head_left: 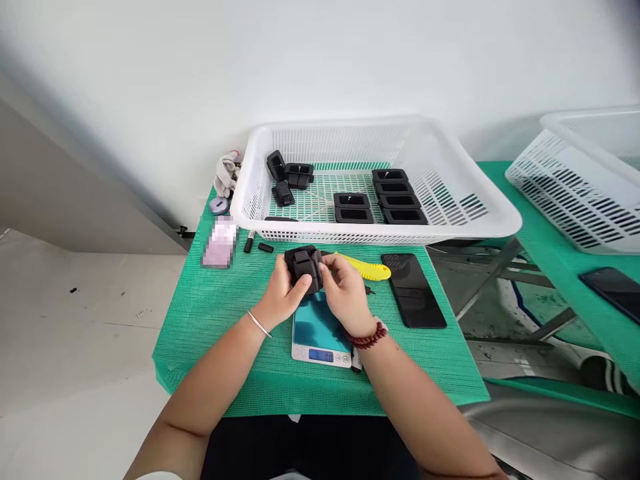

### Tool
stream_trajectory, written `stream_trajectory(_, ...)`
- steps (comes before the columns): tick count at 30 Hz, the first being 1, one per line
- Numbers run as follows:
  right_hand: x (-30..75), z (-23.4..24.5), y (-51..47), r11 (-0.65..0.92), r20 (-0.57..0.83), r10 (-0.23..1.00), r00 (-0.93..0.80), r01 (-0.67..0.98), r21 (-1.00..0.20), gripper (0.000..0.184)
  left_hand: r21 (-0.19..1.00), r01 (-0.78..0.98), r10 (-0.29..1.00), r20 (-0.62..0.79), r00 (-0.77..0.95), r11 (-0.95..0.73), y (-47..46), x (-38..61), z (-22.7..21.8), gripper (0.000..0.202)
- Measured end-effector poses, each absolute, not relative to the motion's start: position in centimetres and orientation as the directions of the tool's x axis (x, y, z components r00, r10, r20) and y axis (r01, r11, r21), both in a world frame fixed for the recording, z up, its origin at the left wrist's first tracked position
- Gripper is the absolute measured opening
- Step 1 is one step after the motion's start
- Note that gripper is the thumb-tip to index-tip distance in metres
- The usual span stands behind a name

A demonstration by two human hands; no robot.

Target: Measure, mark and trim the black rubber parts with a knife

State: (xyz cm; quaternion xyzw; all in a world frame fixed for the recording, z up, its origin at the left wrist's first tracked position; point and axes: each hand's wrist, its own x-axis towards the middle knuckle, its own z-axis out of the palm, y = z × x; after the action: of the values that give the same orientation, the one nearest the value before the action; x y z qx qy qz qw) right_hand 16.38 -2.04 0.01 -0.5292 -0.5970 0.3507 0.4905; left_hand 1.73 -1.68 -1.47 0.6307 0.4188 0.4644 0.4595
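Between both hands, just above a digital scale (320,328), is a black plastic housing (304,265) with a raised block on its face. My left hand (284,293) grips its left side, the thumb lying across the front. Fingers of my right hand (345,290) pinch its right edge, closed on it. The scale's display appears to read zero. Behind the right hand lies a yellow-handled utility knife (367,268), partly covered by the hand. Several similar black housings (397,197) sit in a white plastic basket (350,233) beyond.
A black phone (416,290) lies right of the scale. A marker (249,241), a black cap (265,247), a purple-grey round case (219,205) and a cloth glove (227,175) are at the left. Another basket (575,180) and phone (613,291) rest on the neighbouring table.
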Motion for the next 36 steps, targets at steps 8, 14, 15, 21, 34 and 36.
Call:
stream_trajectory(8, 16.9, 0.6, -2.0, 0.216, 0.205, 0.975, -0.087, 0.136, -0.967, 0.018, 0.970, 0.062, 0.958, 0.219, 0.183, -0.234, -1.6, 1.5, -1.1, 0.048)
stream_trajectory(14, 16.6, 0.3, -1.9, 0.230, 0.218, 0.972, -0.090, 0.155, -0.961, 0.017, 0.977, 0.064, 0.965, 0.186, 0.184, -0.201, -1.6, 1.4, -1.0, 0.045)
stream_trajectory(15, 16.5, 0.3, -1.9, 0.203, 0.198, 0.979, -0.042, 0.173, -0.964, 0.019, 0.974, 0.076, 0.961, 0.195, 0.194, -0.213, -1.6, 1.5, -1.1, 0.046)
stream_trajectory(21, 16.1, 0.3, -2.3, 0.086, 0.091, 0.992, 0.084, 0.053, -0.995, 0.025, 0.965, 0.090, 0.951, 0.222, 0.214, -0.245, -1.9, 2.2, -1.1, 0.051)
stream_trajectory(34, 17.0, 0.1, -1.6, 0.037, 0.033, 0.999, 0.024, -0.179, -0.983, 0.026, 0.968, 0.109, 0.971, 0.217, 0.099, -0.228, -1.7, 1.4, -0.3, 0.052)
stream_trajectory(36, 16.9, 0.2, -1.7, 0.039, 0.042, 0.999, -0.018, -0.139, -0.990, 0.027, 0.970, 0.090, 0.970, 0.216, 0.114, -0.227, -1.6, 1.4, -0.5, 0.051)
